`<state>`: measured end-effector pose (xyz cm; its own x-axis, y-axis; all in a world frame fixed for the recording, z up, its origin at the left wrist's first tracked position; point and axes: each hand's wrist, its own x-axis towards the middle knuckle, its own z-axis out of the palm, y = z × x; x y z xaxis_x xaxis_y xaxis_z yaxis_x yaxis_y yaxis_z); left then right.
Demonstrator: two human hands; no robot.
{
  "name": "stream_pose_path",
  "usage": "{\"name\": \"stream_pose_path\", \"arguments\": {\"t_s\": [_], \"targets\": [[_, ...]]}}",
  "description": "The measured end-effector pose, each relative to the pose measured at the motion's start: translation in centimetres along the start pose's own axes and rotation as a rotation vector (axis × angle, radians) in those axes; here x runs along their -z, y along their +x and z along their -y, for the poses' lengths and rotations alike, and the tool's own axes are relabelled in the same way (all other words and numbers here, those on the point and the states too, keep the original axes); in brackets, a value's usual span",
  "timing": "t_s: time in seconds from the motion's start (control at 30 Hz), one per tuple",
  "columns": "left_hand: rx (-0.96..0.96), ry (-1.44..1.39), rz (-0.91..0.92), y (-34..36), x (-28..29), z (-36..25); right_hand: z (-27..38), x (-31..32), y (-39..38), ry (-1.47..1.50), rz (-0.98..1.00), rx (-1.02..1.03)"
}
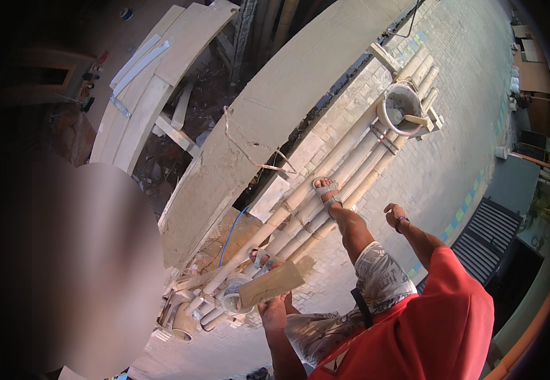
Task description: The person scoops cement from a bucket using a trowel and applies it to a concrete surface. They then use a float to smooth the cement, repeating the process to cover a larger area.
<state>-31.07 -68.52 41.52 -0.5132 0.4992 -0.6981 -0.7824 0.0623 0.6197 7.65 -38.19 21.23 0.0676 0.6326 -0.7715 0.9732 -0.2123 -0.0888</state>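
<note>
Red-shirted torso [439,323] lowest in frame, standing on bamboo poles [344,168]. Left hand [273,310] clenched around wooden float [271,284], long axis tilted up toward the right, above a small bucket [232,297]. Right hand [394,215] loose, unclenched, clear of everything. Mortar bucket [400,107] far along the poles.
</note>
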Motion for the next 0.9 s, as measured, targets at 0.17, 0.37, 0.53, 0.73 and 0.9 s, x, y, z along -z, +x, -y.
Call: {"name": "stream_pose_path", "arguments": {"t_s": [0.17, 0.37, 0.53, 0.73, 0.9], "targets": [[0.194, 0.031, -0.011, 6.8, -1.0, 4.7, -0.1, -0.7, 4.5, 0.533, 0.14, -0.226], [0.304, -0.175, 0.195, 19.2, -1.3, 11.4, 1.3, 2.1, 18.1, 1.219, -0.072, -0.326], [0.488, -0.15, 0.281, 32.7, -1.1, 19.7, -1.1, 6.0, 31.1, 1.608, -0.406, -0.292], [0.442, -0.063, 0.585, 42.8, -6.0, 26.3, -4.1, 8.5, 39.8, 1.84, -0.439, -0.028], [0.457, -0.001, 0.735, 47.3, -7.2, 29.6, -3.2, 8.2, 41.1, 1.903, -0.591, -0.036]]}}
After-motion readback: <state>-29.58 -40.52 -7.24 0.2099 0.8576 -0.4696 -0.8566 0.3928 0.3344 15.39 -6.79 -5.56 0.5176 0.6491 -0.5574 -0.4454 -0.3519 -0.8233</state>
